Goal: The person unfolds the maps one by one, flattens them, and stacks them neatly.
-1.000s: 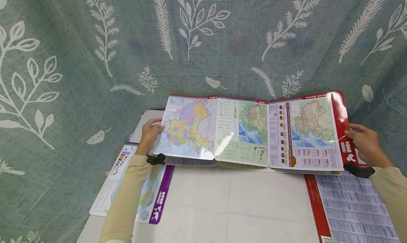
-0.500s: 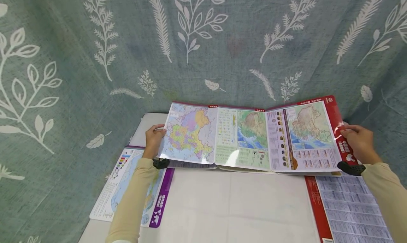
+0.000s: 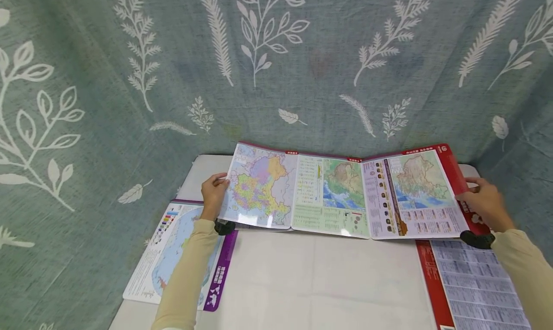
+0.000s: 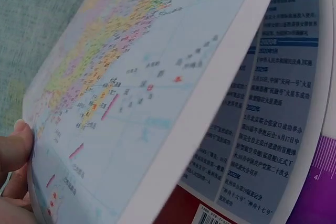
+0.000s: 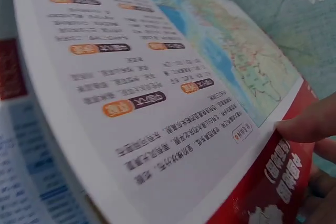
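Both hands hold a fold-out map [image 3: 330,195] spread across the far part of the table, its three visible panels printed with coloured maps and text. At its left edge my left hand [image 3: 213,193] grips the panel between thumb and fingers. My right hand [image 3: 486,203] pinches the red right-hand border, the thumb lying on the printed face in the right wrist view. Behind the front panel in the left wrist view, a blue-grey text panel [image 4: 283,103] shows with a gap between. The fingertips under the map are partly hidden.
A purple-edged world map [image 3: 220,272] lies on the left of the white table [image 3: 319,282], partly under my left forearm. On the right is a red-edged printed sheet [image 3: 475,282], partly below the held map. A green leaf-patterned curtain [image 3: 319,66] hangs behind.
The held map has come down in the head view, its upper right corner most and slightly leftward. Its lower layers, visible before along the bottom edge, are now mostly hidden. Both hands keep hold.
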### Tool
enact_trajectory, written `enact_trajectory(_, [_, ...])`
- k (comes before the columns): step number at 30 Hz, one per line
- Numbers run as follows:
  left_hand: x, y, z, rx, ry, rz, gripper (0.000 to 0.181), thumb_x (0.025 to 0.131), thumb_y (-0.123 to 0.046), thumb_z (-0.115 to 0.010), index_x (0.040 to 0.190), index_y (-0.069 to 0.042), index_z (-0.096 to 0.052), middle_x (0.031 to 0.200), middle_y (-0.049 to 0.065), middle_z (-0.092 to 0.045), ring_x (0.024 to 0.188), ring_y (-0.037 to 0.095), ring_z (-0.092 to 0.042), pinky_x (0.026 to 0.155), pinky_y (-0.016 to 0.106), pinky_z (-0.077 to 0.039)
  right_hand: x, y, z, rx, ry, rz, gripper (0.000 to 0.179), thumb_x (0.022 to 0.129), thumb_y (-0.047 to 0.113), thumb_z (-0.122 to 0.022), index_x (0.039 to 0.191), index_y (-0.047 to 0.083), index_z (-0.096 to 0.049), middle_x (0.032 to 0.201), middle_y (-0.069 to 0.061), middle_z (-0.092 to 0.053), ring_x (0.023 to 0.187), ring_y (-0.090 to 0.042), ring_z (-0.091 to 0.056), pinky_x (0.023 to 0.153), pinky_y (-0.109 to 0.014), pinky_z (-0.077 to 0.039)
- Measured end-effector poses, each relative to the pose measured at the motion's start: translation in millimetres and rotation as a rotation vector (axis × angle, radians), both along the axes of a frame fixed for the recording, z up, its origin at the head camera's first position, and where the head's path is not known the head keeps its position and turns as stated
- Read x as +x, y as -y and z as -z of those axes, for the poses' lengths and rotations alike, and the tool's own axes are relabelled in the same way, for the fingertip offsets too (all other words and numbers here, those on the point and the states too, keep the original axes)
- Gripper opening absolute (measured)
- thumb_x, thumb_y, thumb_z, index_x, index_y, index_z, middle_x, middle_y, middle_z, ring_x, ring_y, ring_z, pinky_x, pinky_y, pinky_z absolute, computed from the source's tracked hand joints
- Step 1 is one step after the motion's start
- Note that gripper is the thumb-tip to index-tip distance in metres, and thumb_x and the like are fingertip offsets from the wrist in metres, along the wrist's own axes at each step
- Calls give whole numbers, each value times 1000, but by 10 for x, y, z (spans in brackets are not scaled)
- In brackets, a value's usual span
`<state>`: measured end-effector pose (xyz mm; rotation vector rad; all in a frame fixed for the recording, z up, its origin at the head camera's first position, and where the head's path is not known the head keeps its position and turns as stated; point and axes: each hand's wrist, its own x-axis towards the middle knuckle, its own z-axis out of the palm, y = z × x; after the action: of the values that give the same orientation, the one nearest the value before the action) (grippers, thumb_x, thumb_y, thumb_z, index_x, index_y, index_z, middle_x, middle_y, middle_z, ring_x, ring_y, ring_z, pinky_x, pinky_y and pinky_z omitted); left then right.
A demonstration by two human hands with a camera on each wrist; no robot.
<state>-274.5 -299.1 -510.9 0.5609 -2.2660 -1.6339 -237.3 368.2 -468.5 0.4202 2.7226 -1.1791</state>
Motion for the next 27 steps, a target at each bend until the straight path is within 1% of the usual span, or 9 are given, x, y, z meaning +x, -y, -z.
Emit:
enact_trajectory(4, [18,12,17,-5,-10,16,26,91,-9,-64,116,-2,-65,103,15,-63,84,16,-57,68,18,-47,84,-24,142,35,3,-33,77,85,16,-62,142,-12,-19,116,-39,-40,70,-35,-56,47,-34,-52])
enact_trajectory(6, [19,24,21,24,7,51,27,91,-7,-63,118,-1,-64,107,17,-62,86,17,-58,69,18,-47,123,-20,205,58,-2,-21,77,85,16,-63,142,-11,-19,120,-40,-37,77,-42,-54,52,-42,-54])
enact_trajectory(8, [24,44,18,59,47,100,31,90,-5,-62,121,0,-61,113,19,-62,91,20,-59,70,18,-48,149,-10,265,96,-7,-9,75,86,16,-62,143,-11,-21,125,-40,-34,87,-48,-51,59,-52,-54])
enact_trajectory(11, [30,78,27,91,128,170,39,89,-1,-61,128,0,-56,124,20,-58,99,25,-59,74,22,-50,161,17,342,140,-36,2,69,87,13,-59,141,-12,-24,128,-39,-32,97,-52,-43,77,-66,-45])
enact_trajectory(15, [87,94,87,82,203,220,49,87,4,-61,134,0,-49,130,22,-52,105,31,-57,78,30,-52,175,56,411,192,-85,-12,65,86,9,-57,139,-15,-27,126,-40,-33,101,-54,-38,84,-70,-38])
enact_trajectory(17, [127,87,139,38,220,233,52,85,6,-60,136,2,-47,128,24,-52,106,33,-56,80,33,-51,184,72,443,205,-90,-24,67,86,10,-58,139,-16,-25,125,-41,-33,101,-54,-37,84,-71,-37])
enact_trajectory(20, [169,76,191,-86,238,256,54,84,8,-58,136,3,-46,125,26,-54,108,34,-56,84,38,-51,197,103,484,220,-69,-37,71,85,11,-59,138,-18,-22,122,-42,-32,99,-56,-38,82,-72,-37])
enact_trajectory(24, [182,59,183,-305,272,306,53,83,7,-54,136,2,-47,129,26,-52,116,34,-51,92,45,-45,213,161,527,257,-45,-30,69,85,10,-59,135,-21,-24,117,-43,-31,97,-56,-36,80,-73,-37])
enact_trajectory(27, [188,47,178,-392,297,340,53,83,6,-52,136,2,-47,135,25,-47,122,34,-45,89,44,-44,237,208,558,274,-38,-6,66,84,9,-59,134,-21,-27,116,-42,-31,97,-56,-33,80,-73,-36])
